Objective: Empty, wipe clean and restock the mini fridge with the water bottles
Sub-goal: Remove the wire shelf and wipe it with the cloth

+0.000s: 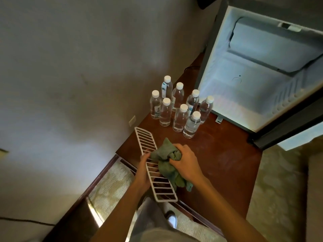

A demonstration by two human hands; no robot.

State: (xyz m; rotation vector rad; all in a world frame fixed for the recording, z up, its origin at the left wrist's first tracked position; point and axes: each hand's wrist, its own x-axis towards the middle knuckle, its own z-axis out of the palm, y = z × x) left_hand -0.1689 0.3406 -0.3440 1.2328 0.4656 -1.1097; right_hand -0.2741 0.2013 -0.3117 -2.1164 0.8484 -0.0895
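Wiping is the step in hand: the left hand (142, 172) has its fingers closed round the wire rack (146, 138), and the right hand (186, 163) grips a bunched cloth (166, 169) against it. Just beyond the fingers the water bottles (178, 110) stand on the bench (223, 154), left of the open, empty fridge (227, 88). Next, likely, the rack must slide back in level.

Wall outlet (132, 120); carpet (276, 189) — shoe (172, 220)
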